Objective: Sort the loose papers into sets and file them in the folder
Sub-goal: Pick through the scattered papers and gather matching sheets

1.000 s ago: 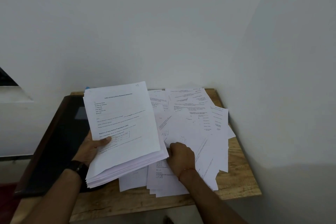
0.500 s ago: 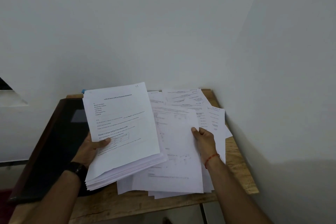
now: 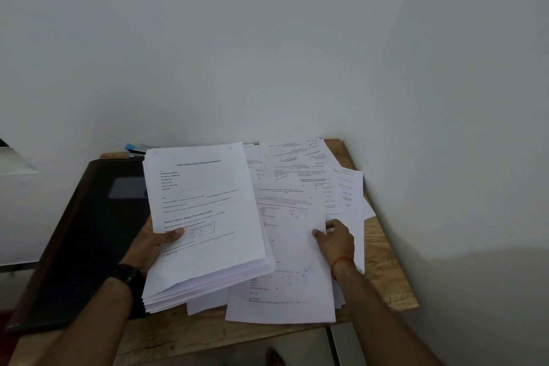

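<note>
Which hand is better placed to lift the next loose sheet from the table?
Probably the right hand. It pinches the edge of the top loose sheet on the table. The left hand is occupied: it grips the thick stack of papers, thumb on top.

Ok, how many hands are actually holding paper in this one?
2. The left hand grips the thick stack, thumb on top. The right hand pinches the edge of a loose sheet over the spread papers on the table.
</note>
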